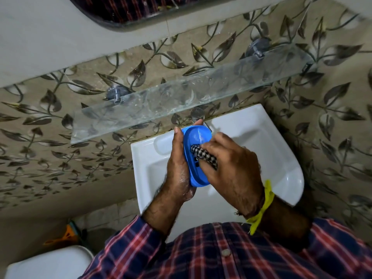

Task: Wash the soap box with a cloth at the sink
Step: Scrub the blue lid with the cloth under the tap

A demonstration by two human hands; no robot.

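Observation:
My left hand [178, 168] grips a blue oval soap box [196, 137] from its left side, holding it tilted over the white sink [261, 141]. Soap foam clings to that hand and wrist. My right hand [231, 166] presses a black-and-white checked cloth [203, 155] against the inside of the box; most of the cloth is hidden under my fingers. A chrome tap [197, 114] stands just behind the box at the sink's back edge.
A glass shelf [181, 97] juts from the leaf-patterned tiled wall above the sink. A mirror edge [120, 23] hangs higher up. A white toilet tank [50, 262] and an orange item [64, 236] lie at the lower left.

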